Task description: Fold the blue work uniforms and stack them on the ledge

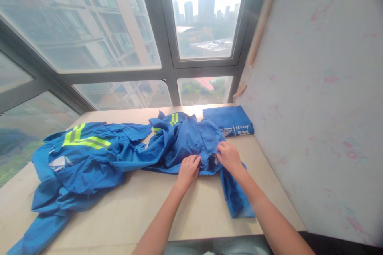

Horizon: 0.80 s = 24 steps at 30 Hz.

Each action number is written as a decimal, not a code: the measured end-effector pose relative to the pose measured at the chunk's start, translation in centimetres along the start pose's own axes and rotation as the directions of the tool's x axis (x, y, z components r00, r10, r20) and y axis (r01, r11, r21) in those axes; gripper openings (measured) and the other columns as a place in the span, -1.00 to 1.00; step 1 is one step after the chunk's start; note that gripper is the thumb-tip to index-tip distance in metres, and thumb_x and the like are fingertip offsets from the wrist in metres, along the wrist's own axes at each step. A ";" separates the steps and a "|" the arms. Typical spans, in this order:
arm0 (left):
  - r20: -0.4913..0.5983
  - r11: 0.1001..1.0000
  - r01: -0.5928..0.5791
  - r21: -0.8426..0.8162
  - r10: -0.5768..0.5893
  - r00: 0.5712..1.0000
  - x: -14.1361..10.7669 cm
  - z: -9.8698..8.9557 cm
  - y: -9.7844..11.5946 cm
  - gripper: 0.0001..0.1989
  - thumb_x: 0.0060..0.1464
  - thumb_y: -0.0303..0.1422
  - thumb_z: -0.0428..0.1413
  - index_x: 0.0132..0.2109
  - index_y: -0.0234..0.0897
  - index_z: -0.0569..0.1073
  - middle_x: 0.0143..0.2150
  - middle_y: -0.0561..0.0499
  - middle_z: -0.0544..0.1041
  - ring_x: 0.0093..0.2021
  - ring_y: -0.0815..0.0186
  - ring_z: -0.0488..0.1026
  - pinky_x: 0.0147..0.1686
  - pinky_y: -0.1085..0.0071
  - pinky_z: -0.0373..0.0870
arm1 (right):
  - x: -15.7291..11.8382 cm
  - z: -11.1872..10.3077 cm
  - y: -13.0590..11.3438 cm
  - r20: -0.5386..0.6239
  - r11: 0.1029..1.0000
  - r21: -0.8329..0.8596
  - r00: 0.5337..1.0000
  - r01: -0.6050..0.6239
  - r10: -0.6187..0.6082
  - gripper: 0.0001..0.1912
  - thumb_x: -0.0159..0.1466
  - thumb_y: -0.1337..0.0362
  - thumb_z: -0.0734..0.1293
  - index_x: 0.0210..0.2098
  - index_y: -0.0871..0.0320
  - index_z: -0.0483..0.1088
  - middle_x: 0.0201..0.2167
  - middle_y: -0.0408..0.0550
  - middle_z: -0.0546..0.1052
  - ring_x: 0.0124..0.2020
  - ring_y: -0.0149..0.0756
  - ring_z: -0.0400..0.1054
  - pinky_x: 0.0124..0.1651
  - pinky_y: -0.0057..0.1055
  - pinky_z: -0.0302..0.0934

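Two crumpled blue work jackets with yellow-green and grey stripes lie on a pale wooden surface (143, 215). The right jacket (182, 139) is under both of my hands, with a sleeve hanging toward the front edge. My left hand (189, 167) has its fingers closed on the cloth near the jacket's lower edge. A short way to the right, my right hand (229, 155) pinches the same jacket's edge. The left jacket (86, 167) spreads over the left side, one sleeve reaching the bottom left corner; its edge meets the right jacket.
Behind my right hand lies a folded blue cloth (230, 117) with white lettering, against the patterned wall (317, 99). Grey window frames (125, 75) rise along the back and left. The surface's front edge is close to my body.
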State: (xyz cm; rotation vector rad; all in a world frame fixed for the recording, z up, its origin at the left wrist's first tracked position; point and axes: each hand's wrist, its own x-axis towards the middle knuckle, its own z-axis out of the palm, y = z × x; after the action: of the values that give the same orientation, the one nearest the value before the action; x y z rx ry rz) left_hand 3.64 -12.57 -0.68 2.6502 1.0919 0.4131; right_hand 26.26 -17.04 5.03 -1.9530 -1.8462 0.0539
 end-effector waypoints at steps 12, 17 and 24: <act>-0.125 0.907 0.166 -0.387 -0.230 0.965 -5.8 -1.3 -0.9 -0.70 0.27 -0.37 -0.08 -0.07 -0.19 0.55 -0.16 -0.10 0.59 -0.11 0.19 0.53 -0.08 0.29 0.42 | -6.5 2.9 2.3 0.220 0.513 0.725 0.860 -0.460 0.460 -0.51 0.20 -0.16 0.29 -0.48 0.17 0.43 -0.57 -0.18 0.40 -0.48 -0.33 0.22 -0.39 -0.45 0.08; -0.095 0.700 0.325 -0.636 -0.489 0.867 -6.3 -3.2 -0.4 -0.72 0.22 -0.22 0.00 -0.14 -0.23 0.56 -0.15 -0.10 0.62 -0.12 0.14 0.53 -0.04 0.26 0.40 | -7.6 2.6 1.7 0.266 0.386 0.786 0.828 -0.483 0.494 -0.48 0.19 -0.18 0.31 -0.35 0.21 0.50 -0.48 -0.11 0.49 -0.42 -0.29 0.29 -0.36 -0.43 0.16; 0.132 0.254 0.362 -0.897 -0.629 0.766 -5.7 -4.8 0.1 -0.63 0.05 -0.09 0.18 -0.17 -0.31 0.59 -0.32 -0.03 0.61 -0.29 0.22 0.51 -0.24 0.38 0.40 | -7.8 0.9 0.9 0.270 0.351 0.786 0.794 -0.509 0.545 -0.50 0.15 -0.15 0.35 -0.33 0.21 0.51 -0.46 -0.09 0.51 -0.45 -0.30 0.30 -0.39 -0.42 0.20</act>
State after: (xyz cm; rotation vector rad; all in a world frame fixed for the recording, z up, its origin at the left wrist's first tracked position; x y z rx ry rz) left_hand -1.82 -16.11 2.83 1.1962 1.2277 0.9004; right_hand 26.05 -24.23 1.79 -1.6528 -0.7402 0.9320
